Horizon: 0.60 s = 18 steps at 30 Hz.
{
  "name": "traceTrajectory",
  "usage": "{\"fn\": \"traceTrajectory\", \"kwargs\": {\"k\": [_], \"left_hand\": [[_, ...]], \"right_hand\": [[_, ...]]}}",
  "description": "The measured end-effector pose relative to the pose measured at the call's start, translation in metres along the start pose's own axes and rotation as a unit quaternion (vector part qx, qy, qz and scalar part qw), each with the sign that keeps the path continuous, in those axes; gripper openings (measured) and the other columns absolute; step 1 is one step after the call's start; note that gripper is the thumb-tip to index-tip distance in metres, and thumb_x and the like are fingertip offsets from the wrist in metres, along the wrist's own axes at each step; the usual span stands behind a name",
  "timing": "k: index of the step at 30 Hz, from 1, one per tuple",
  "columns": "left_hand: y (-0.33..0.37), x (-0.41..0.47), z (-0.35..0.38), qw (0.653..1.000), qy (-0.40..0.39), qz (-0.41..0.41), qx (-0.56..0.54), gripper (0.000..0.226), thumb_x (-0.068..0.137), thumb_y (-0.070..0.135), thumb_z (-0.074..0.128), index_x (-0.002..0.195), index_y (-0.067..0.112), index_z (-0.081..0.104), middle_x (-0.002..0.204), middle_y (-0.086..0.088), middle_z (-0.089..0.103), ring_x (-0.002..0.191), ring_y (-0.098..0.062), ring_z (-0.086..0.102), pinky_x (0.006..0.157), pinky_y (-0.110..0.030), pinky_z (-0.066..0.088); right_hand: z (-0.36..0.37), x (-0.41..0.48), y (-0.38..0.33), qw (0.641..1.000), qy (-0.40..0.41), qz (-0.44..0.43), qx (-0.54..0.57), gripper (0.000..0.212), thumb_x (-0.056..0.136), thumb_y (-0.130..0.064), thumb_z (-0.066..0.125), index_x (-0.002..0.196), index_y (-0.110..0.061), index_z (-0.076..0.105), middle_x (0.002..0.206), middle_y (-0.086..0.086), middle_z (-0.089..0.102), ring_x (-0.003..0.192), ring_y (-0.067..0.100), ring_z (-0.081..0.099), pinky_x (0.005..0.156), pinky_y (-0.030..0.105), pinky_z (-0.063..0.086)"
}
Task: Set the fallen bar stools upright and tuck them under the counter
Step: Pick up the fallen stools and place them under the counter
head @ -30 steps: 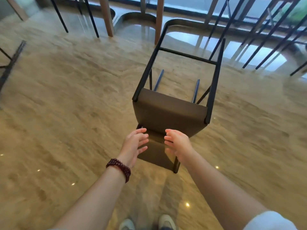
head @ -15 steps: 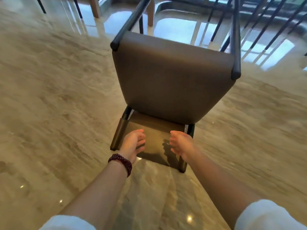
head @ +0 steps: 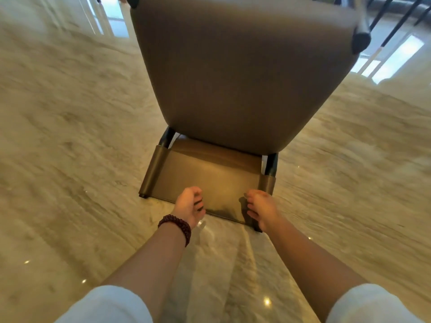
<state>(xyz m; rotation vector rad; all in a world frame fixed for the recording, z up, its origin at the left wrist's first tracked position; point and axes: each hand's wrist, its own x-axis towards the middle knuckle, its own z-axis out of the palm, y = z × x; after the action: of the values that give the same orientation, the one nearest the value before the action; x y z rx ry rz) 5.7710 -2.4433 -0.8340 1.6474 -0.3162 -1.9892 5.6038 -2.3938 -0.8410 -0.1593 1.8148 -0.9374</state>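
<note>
Floor (head: 70, 141): polished beige marble, veined, glossy.
Bar stool (head: 233, 78): tipped over on the floor; rounded, padded brown seat, dark tubular metal frame.
Backrest (head: 210, 178): smooth tan rectangular panel, flat on the floor below the seat.
Left hand (head: 187, 207), right hand (head: 262, 209): fingers curled at the backrest's near edge; grip closure cannot be told.
Bracelet (head: 176, 226): dark red beads, left wrist.

bar stool (head: 240, 78) blocking ahead, floor (head: 70, 136) open beside
</note>
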Motion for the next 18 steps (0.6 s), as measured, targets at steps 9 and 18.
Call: {"fn": "traceTrajectory", "kwargs": {"k": [9,18], "left_hand": [[-0.041,0.017,0.017,0.990,0.042,-0.074,-0.115,0.006,0.088,0.014,0.048,0.085,0.009,0.046,0.085,-0.009,0.038,0.064,-0.020,0.037,0.057,-0.029,0.034],[-0.055,0.025,0.034,0.964,0.059,-0.071,-0.249,0.014,0.086,0.024,0.052,0.091,0.011,0.050,0.082,-0.005,0.044,0.072,-0.018,0.044,0.077,-0.029,0.042]], "right_hand": [[-0.015,0.009,0.019,0.999,0.034,0.007,-0.007,0.012,0.092,-0.010,0.053,0.082,-0.016,0.057,0.090,0.005,0.057,0.094,0.020,0.053,0.088,0.038,0.048],[0.003,0.011,0.053,0.997,0.002,-0.027,-0.071,0.006,0.085,-0.005,0.056,0.083,-0.011,0.057,0.074,0.006,0.049,0.067,0.017,0.044,0.064,0.028,0.036]]}}
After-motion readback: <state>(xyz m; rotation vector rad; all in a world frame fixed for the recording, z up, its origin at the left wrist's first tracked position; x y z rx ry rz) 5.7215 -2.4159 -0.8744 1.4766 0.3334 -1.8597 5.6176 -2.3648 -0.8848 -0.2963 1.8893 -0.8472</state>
